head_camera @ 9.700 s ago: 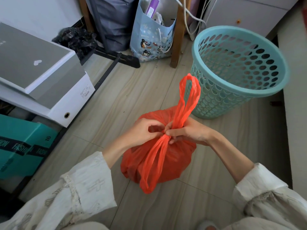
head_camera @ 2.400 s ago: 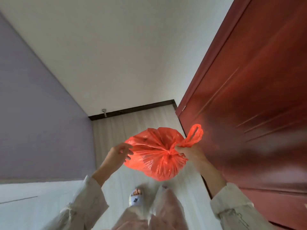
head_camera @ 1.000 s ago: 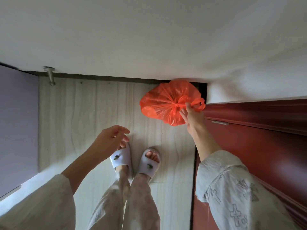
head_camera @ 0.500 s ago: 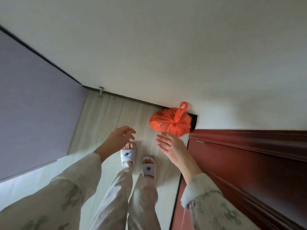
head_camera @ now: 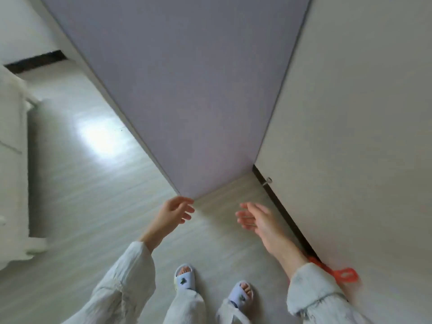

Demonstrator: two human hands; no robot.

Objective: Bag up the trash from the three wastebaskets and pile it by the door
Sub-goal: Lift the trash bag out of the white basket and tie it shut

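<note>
Bottom of frame: two pale trouser legs and two light slippers, the left slipper (head_camera: 184, 278) and right slipper (head_camera: 240, 294), toes showing, planted on the pale wood-grain floor (head_camera: 98, 195). Trousers cut off by the lower edge.

Lower right: the orange trash bag (head_camera: 343, 274) lies on the floor against the base of the white wall (head_camera: 350, 113). Only its tied handle loop and a strip of plastic show; the bulk is hidden behind the right sleeve (head_camera: 313, 291) and forearm (motion blur softens the edges too).

Mid frame: left hand (head_camera: 175, 212) and right hand (head_camera: 257, 218) both held out over the floor, well apart, fingers loosely spread, nothing in either. Fingertips blurred.

Further up: dark baseboard (head_camera: 280, 206) runs along the wall's foot, with a small metal door stop (head_camera: 267, 180) on it. A lilac panel (head_camera: 187, 90) fills the upper centre; cannot tell whether wall or door.

Left edge: white furniture (head_camera: 11, 171), blurred, cut off by the frame. Upper left, a dark strip of baseboard (head_camera: 35, 63).
</note>
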